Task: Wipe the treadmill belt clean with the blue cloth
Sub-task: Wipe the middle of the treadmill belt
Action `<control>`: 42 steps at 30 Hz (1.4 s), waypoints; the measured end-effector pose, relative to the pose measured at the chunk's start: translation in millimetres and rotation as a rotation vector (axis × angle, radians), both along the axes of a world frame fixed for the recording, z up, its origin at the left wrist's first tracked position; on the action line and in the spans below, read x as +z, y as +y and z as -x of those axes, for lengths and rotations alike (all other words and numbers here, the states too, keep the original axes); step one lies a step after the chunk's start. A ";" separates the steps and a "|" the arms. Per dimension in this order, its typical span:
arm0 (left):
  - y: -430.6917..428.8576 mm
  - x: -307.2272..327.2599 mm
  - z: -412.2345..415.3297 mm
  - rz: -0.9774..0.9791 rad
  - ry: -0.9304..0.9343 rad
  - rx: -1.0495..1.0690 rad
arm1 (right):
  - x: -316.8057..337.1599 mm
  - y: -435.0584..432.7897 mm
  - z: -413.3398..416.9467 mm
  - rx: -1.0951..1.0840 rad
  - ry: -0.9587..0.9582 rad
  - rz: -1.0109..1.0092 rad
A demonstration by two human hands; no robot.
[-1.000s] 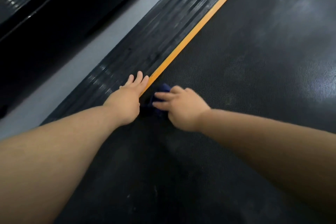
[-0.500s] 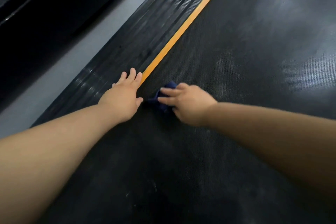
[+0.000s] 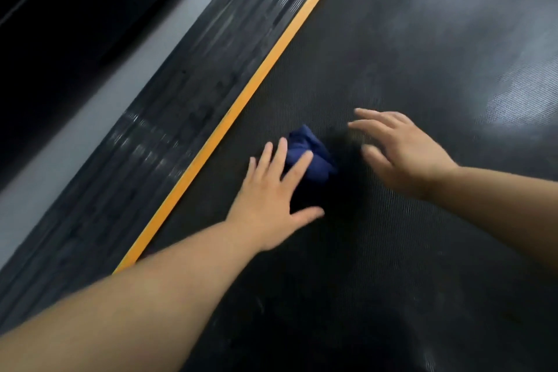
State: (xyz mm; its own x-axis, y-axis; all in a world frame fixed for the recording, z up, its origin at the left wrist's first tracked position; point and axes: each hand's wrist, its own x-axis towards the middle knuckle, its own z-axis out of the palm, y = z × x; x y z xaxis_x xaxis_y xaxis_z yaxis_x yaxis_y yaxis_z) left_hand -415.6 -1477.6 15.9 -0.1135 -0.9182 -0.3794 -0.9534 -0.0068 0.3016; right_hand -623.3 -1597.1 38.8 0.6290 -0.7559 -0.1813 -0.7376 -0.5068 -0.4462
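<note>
Head view: blue cloth bunched on treadmill belt, near the orange stripe, on its right. My left hand flat, fingers spread, fingertips on cloth's near-left side, no grip. My right hand open, blurred, just right of cloth, holding nothing.

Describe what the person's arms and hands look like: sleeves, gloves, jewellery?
No gloves, rings or wristbands show on the left hand or the right hand, though the right is motion-blurred. The left forearm and right forearm are uncovered to the frame edge; no sleeve shows.
</note>
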 end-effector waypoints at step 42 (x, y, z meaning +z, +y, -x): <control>-39.1 -26.6 36.3 0.436 0.005 0.197 | -35.9 5.7 66.2 -0.040 0.285 0.009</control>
